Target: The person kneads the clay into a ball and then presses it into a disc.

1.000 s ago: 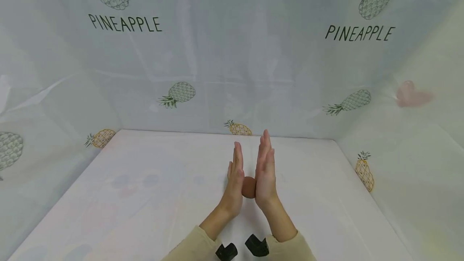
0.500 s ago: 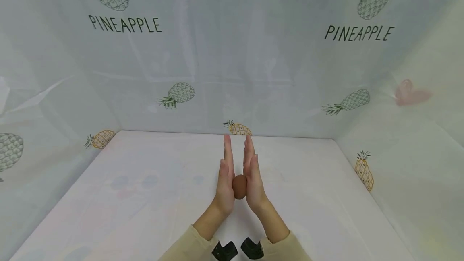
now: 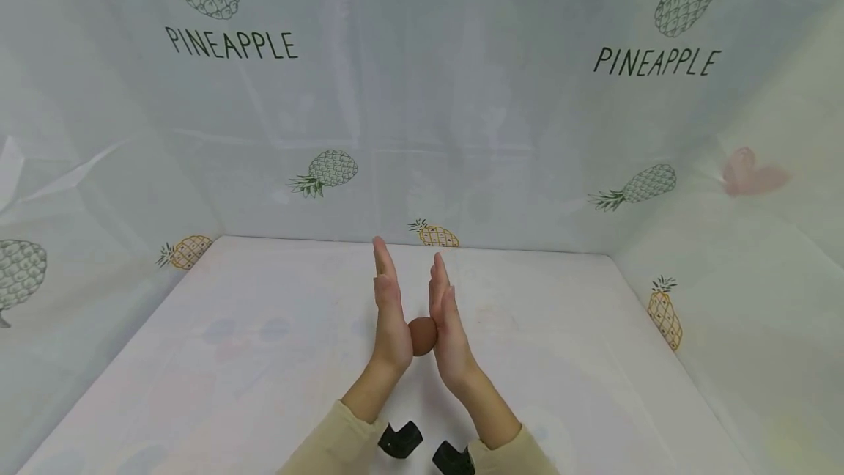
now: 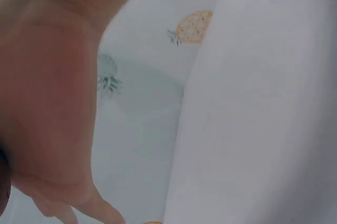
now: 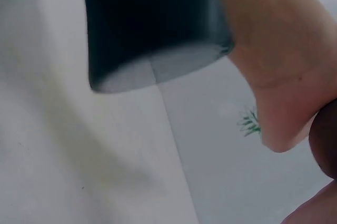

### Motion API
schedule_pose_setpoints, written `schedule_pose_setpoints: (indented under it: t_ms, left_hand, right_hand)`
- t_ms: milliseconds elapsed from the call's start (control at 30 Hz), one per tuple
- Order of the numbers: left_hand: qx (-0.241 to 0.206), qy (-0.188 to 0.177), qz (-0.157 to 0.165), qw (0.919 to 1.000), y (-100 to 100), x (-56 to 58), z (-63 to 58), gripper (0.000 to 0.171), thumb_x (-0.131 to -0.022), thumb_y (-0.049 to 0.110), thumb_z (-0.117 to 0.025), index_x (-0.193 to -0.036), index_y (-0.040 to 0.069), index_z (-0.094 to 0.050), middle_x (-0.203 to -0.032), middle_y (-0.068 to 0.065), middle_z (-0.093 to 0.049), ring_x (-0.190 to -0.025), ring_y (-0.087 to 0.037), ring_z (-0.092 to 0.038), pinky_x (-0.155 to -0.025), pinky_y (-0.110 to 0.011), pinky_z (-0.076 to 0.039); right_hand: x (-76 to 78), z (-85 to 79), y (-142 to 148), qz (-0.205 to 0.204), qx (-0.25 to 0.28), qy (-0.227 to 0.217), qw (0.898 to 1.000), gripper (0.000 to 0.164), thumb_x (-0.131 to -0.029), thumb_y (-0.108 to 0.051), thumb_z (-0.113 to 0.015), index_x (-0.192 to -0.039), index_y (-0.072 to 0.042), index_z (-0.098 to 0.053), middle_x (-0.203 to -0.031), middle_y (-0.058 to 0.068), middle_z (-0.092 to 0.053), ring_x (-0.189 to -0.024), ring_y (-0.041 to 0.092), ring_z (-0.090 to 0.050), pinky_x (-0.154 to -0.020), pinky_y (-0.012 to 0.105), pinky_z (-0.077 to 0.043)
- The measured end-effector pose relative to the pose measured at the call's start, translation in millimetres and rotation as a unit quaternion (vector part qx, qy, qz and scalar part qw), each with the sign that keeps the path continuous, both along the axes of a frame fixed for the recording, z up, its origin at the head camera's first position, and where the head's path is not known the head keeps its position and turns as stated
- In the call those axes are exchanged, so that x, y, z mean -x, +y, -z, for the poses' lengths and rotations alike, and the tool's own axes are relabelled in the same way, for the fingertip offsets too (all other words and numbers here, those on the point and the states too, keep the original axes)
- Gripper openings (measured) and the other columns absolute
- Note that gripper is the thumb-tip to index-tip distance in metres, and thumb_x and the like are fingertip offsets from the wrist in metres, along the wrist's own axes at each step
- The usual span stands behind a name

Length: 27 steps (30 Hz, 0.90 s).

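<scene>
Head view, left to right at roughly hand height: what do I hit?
Grey-green pineapple print → left yellow pineapple print → left hand → brown rounded object between the palms → right hand → right yellow pineapple print.

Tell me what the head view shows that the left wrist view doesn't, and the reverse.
Only the head view shows the left hand and right hand in full, the sleeves, the PINEAPPLE lettering and the pink heart.

Only the left wrist view shows a palm close up and face-on.

Both show the white table, pineapple prints on the backdrop, and the brown ball, though the wrist view catches what looks like just a sliver at its left edge.
</scene>
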<state>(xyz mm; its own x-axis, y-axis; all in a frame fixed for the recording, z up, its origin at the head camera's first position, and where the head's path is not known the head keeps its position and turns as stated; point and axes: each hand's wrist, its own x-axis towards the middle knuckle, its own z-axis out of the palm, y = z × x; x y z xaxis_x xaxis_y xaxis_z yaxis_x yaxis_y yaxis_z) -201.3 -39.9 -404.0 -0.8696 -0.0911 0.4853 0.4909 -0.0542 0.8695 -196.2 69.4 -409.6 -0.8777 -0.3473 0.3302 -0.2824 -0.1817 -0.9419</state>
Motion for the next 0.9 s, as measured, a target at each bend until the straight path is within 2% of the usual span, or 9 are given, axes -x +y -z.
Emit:
schedule_pose_setpoints:
  t_ms: [100,200,400,533,700,800,900]
  left_hand:
    - [0.032,-0.006,-0.042,0.9986,-4.2,4.8,2.8,0.065,-0.112,0.049,-0.006,-0.171,0.024,0.01,-0.177,0.01,0.014,-0.163,-0.014,0.014,-0.125,-0.057,0.018]
    - [0.052,-0.015,-0.063,0.9966,-6.6,9.6,7.1,0.066,-0.112,0.049,-0.006,-0.171,0.023,0.009,-0.176,0.01,0.015,-0.163,-0.014,0.014,-0.125,-0.058,0.018]
    - [0.078,-0.022,-0.064,0.9946,-3.3,13.9,15.8,0.07,-0.11,0.06,-0.006,-0.17,0.027,0.01,-0.175,0.015,0.017,-0.162,-0.009,0.016,-0.125,-0.057,0.019]
    - [0.102,-0.009,-0.038,0.994,4.5,9.9,18.9,0.072,-0.11,0.061,-0.005,-0.171,0.025,0.009,-0.176,0.013,0.016,-0.162,-0.012,0.016,-0.125,-0.059,0.017]
    - [0.134,0.032,0.02,0.9903,17.1,-0.2,21.4,0.075,-0.11,0.061,-0.002,-0.17,0.018,0.009,-0.177,0.006,0.014,-0.164,-0.025,0.013,-0.125,-0.064,0.013]
    - [0.123,0.033,0.059,0.9901,21.8,-5.3,22.9,0.071,-0.111,0.057,-0.001,-0.17,0.019,0.01,-0.177,0.007,0.014,-0.165,-0.026,0.013,-0.125,-0.064,0.012]
    - [0.081,0.005,0.101,0.9916,23.2,-8.4,22.9,0.068,-0.11,0.06,-0.001,-0.17,0.029,0.011,-0.176,0.013,0.015,-0.164,-0.02,0.016,-0.125,-0.065,0.014]
  right_hand:
    - [-1.1,-0.6,-0.6,-0.005,0.002,-0.007,1.0,0.068,-0.111,-0.061,-0.001,-0.171,-0.029,0.008,-0.176,-0.012,0.012,-0.163,0.022,0.014,-0.128,0.059,0.012]
    - [-2.4,-2.3,-1.0,0.001,0.001,-0.002,1.0,0.069,-0.111,-0.061,-0.002,-0.171,-0.03,0.008,-0.176,-0.012,0.012,-0.163,0.022,0.014,-0.128,0.059,0.011]
    - [-5.1,-7.4,0.1,0.021,0.001,0.013,1.0,0.068,-0.11,-0.06,-0.001,-0.171,-0.031,0.007,-0.177,-0.012,0.011,-0.163,0.019,0.014,-0.125,0.065,0.014]
    - [-4.5,-10.8,4.0,0.034,-0.001,0.019,0.999,0.067,-0.11,-0.059,-0.001,-0.171,-0.031,0.007,-0.177,-0.012,0.011,-0.163,0.017,0.014,-0.124,0.066,0.015]
    - [-0.3,-14.3,12.5,0.05,0.021,0.019,0.998,0.064,-0.111,-0.059,-0.004,-0.17,-0.038,0.004,-0.176,-0.015,0.009,-0.163,0.014,0.011,-0.125,0.064,0.014]
    - [2.1,-14.6,16.0,0.051,0.034,0.015,0.998,0.062,-0.112,-0.057,-0.005,-0.17,-0.04,0.003,-0.177,-0.015,0.009,-0.163,0.012,0.011,-0.126,0.062,0.015]
    - [4.0,-12.1,16.9,0.045,0.035,0.013,0.998,0.061,-0.112,-0.052,-0.003,-0.171,-0.037,0.006,-0.177,-0.012,0.012,-0.163,0.014,0.013,-0.126,0.062,0.014]
